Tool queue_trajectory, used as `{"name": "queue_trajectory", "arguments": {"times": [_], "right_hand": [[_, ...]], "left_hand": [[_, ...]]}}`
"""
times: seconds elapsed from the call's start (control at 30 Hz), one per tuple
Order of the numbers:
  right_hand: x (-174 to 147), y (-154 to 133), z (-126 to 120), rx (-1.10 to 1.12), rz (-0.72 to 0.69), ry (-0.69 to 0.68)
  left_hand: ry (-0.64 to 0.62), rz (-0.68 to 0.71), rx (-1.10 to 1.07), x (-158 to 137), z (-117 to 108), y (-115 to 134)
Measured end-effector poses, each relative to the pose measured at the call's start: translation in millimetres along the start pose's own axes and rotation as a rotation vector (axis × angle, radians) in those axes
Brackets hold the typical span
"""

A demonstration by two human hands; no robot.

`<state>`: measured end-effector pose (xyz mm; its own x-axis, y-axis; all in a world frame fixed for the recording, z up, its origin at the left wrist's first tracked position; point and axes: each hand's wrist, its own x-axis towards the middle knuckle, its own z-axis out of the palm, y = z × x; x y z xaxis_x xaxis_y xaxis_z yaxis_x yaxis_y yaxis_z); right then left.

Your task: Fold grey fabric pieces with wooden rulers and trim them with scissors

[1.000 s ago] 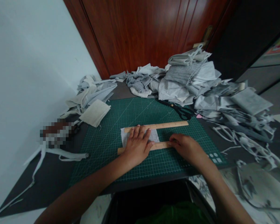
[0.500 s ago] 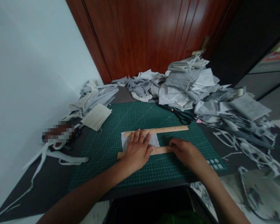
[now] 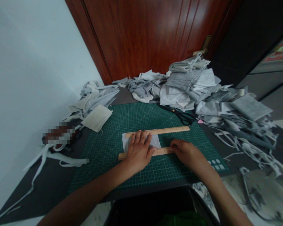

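Note:
A small piece of light grey cloth (image 3: 156, 142) lies on the green cutting mat (image 3: 96, 169). One wooden ruler (image 3: 172, 129) crosses its far edge, and a second wooden ruler (image 3: 162, 151) runs along its near edge. My left hand (image 3: 139, 152) rests flat over the cloth, fingers stretched out, fingertips on the far ruler and thumb at the near one. At the right end of the near ruler, my right hand (image 3: 186, 153) pinches it between thumb and curled fingers. That end of the ruler is hidden by the hand.
Black scissors (image 3: 179, 114) lie at the mat's far right. Heaped grey cloth (image 3: 191, 84) rises behind them and spreads right. On the left are a cream cloth square (image 3: 97, 118), more cloth pieces (image 3: 91, 97) and white strips (image 3: 68, 159). A wooden door (image 3: 136, 37) stands behind the table.

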<state>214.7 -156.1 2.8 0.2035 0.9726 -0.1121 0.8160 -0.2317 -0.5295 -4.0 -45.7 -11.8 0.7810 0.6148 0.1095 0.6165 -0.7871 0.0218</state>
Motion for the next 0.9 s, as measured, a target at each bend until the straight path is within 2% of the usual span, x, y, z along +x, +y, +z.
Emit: {"name": "queue_trajectory", "arguments": {"times": [0.47, 0.9], "right_hand": [[1.1, 1.0, 0.1, -0.023, -0.001, -0.009], [0.9, -4.1, -4.5, -0.042, 0.014, -0.02]], "left_hand": [[0.036, -0.019, 0.043, -0.3, -1.4, 3.3], [0.002, -0.037, 0.039, 0.6, -4.2, 5.4]]}}
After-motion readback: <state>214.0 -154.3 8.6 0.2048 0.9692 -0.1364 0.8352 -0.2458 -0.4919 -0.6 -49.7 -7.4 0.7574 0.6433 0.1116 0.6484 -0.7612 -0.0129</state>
